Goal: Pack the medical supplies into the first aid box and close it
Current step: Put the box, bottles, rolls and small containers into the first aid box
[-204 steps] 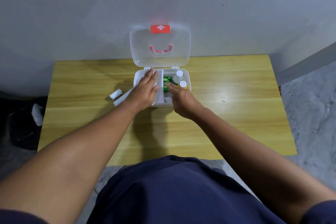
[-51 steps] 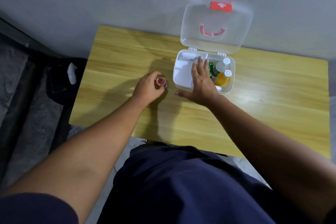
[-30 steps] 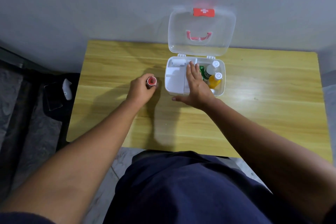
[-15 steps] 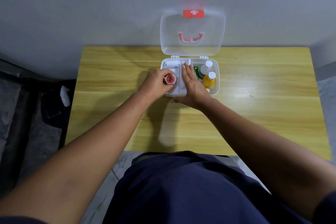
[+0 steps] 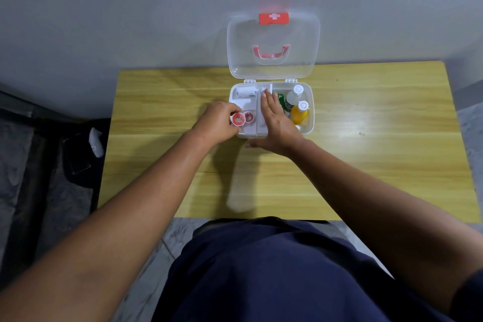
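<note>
Over the first aid box [image 5: 311,123], left hand [image 5: 218,121] pinches a red tape roll [image 5: 238,119]; right hand [image 5: 275,123] lies flat, fingers spread.

White cross sign on the red latch [image 5: 274,18] at the top edge of the open lid [image 5: 273,60], upper middle of the frame. Green label with pale, blurred marks on the white-capped bottle [image 5: 292,99] inside the first aid box [image 5: 311,112]: not legible. Faint blue print on the white packet [image 5: 245,92] in the box's upper left compartment: too small to read. No other text or numbers legible.
</note>
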